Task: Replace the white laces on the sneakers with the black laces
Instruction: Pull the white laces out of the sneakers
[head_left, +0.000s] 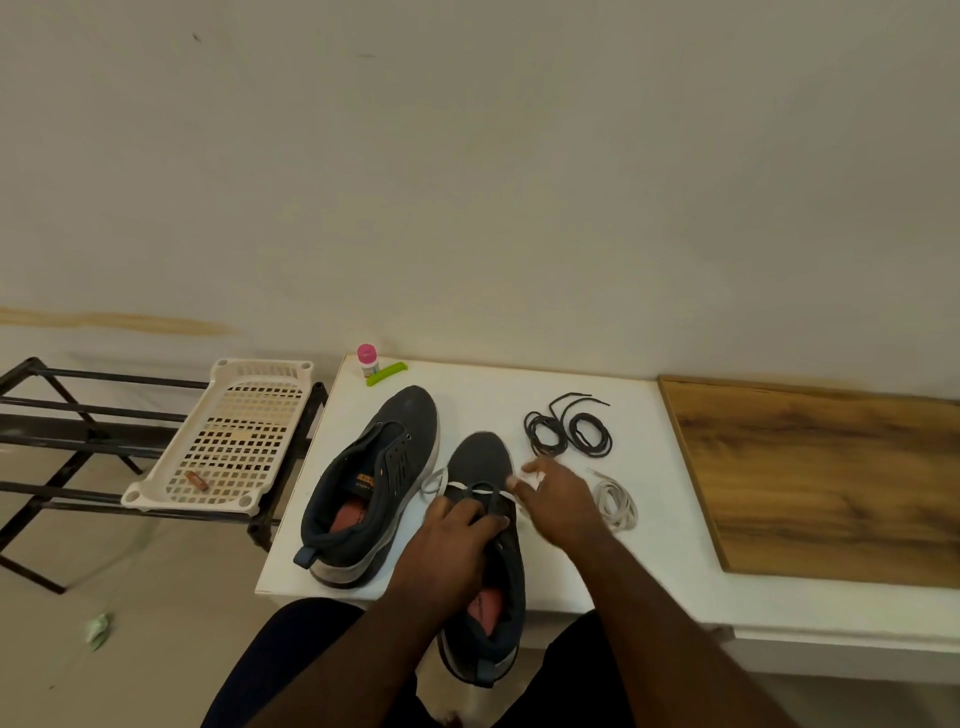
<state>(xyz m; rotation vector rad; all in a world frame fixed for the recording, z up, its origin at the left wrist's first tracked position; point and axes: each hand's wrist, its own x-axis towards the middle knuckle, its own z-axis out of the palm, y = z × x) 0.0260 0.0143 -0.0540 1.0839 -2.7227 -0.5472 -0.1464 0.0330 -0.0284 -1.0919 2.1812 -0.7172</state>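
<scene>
2 dark grey sneakers (371, 483) with reddish insoles sit on a white table (613, 561), black laces (569, 434) far right, a white lace (618, 503) nearer. Far left stand a pink-capped bottle (367, 359) and green stick (386, 374); right, a wood-grain brown board (826, 478).

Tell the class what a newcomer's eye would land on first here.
Two hands work a white lace on the near sneaker at the table's front edge: left hand holding the shoe, right hand pulling lace. Beyond lie coiled black laces.

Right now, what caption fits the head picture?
Hands pulling the white lace out of a sneaker, black laces waiting nearby.
</scene>
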